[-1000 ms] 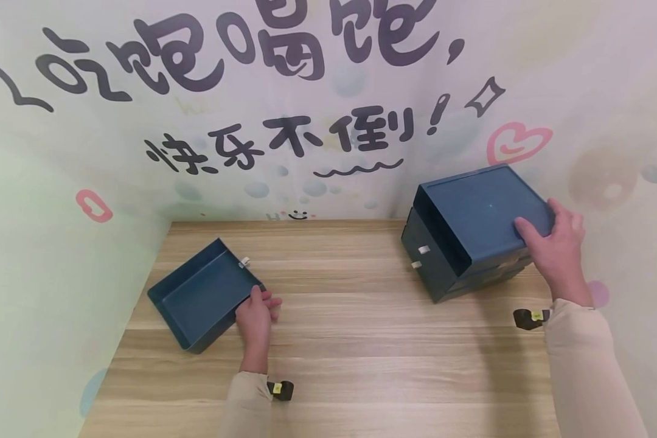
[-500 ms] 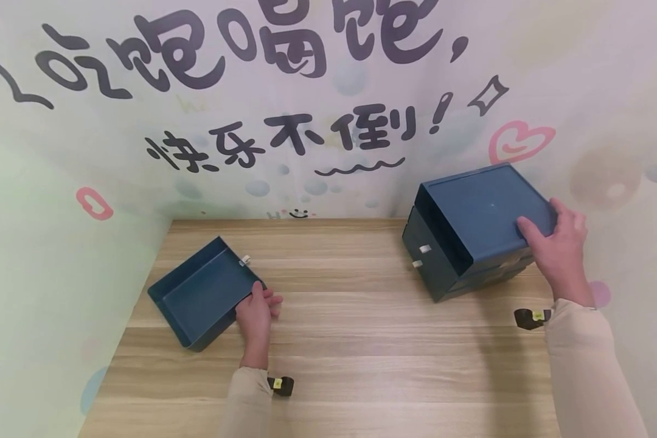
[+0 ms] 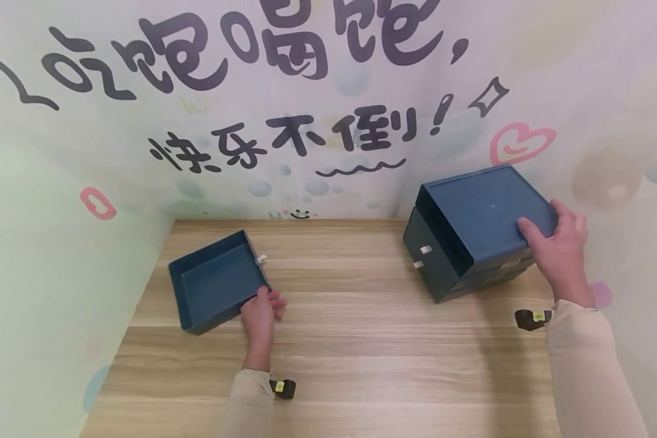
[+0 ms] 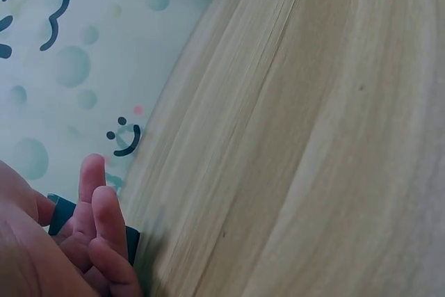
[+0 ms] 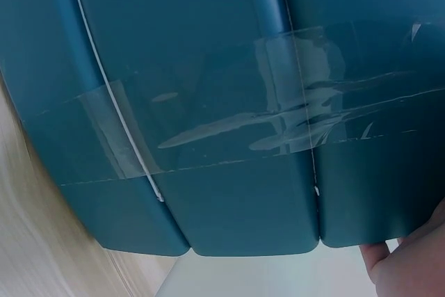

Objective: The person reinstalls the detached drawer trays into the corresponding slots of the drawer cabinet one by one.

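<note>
A blue open-topped drawer [image 3: 219, 286] lies tilted to the table's edges on the left, a small white pull tab [image 3: 261, 259] on its right side. My left hand [image 3: 260, 313] pinches its near right corner, thumb at the rim; the left wrist view shows several fingers around a small dark blue part of the drawer [image 4: 132, 241]. On the right stands a blue drawer cabinet [image 3: 487, 213], its top slot hollow and two white tabs on the drawer fronts below. My right hand [image 3: 561, 246] grips the cabinet's back right corner, thumb on top and fingers over the edge.
Both things stand on a wood-grain table [image 3: 339, 353]. Behind it and at the sides rises a pale printed wall covering [image 3: 285, 194]. Clear tape [image 5: 208, 130] runs across the cabinet's stacked units in the right wrist view.
The left hand has turned the drawer counterclockwise and shifted it to the right, its far corner now nearer the wall. The right hand and the cabinet have stayed put.
</note>
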Demonstrator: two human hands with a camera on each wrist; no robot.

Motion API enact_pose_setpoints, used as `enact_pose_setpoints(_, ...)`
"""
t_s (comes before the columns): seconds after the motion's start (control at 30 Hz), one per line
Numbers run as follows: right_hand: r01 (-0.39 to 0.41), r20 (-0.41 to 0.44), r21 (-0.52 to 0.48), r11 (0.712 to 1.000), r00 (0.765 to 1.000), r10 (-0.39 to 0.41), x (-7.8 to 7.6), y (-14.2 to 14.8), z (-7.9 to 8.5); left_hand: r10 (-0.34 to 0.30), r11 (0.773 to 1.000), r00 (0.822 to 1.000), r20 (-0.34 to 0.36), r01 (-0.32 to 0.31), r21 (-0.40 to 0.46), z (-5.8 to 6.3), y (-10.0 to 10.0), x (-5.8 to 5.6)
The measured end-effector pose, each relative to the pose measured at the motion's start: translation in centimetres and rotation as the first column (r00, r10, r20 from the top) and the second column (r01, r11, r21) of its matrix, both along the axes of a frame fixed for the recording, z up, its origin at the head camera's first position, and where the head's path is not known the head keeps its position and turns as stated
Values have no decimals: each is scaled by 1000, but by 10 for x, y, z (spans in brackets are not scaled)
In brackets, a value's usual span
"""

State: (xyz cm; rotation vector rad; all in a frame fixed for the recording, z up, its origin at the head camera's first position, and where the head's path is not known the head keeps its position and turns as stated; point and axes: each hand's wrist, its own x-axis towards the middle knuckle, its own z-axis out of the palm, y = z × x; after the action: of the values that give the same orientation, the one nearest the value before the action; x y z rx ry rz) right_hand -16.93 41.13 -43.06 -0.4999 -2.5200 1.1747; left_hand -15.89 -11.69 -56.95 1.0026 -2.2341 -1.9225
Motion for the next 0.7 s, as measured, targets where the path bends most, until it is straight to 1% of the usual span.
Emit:
enact_pose_setpoints(0.17,3,-7,24,1000,1000,-3,-1,0,-1,-20,1000,1000,20,20,-10,0,1,2)
enact_pose_setpoints(0.3,2,-7,29,1000,1000,-2,0,0,-1,-42,998,998,36,44,-37,-2,1,3)
enact_pose_setpoints(0.37,3,-6,25,1000,1000,-3,-1,0,0,-51,996,998,40,53,-65,-4,2,3)
enact_pose_setpoints(0.43,4,-7,25,1000,1000,-4,-1,0,0,-61,990,997,51,67,-123,-4,2,4)
enact_pose_setpoints(0.5,2,-6,26,1000,1000,-2,-1,0,0,-69,975,995,65,81,-207,-4,2,6)
enact_pose_setpoints(0.6,4,-8,25,1000,1000,-4,-1,0,0,-76,937,994,84,100,-336,-4,2,8)
enact_pose_setpoints(0.63,5,-8,23,1000,1000,-5,-1,0,-1,-77,924,993,87,104,-367,-4,2,8)
enact_pose_setpoints(0.7,8,-9,21,1000,1000,-8,-1,0,-1,-79,908,993,85,107,-405,-4,2,9)
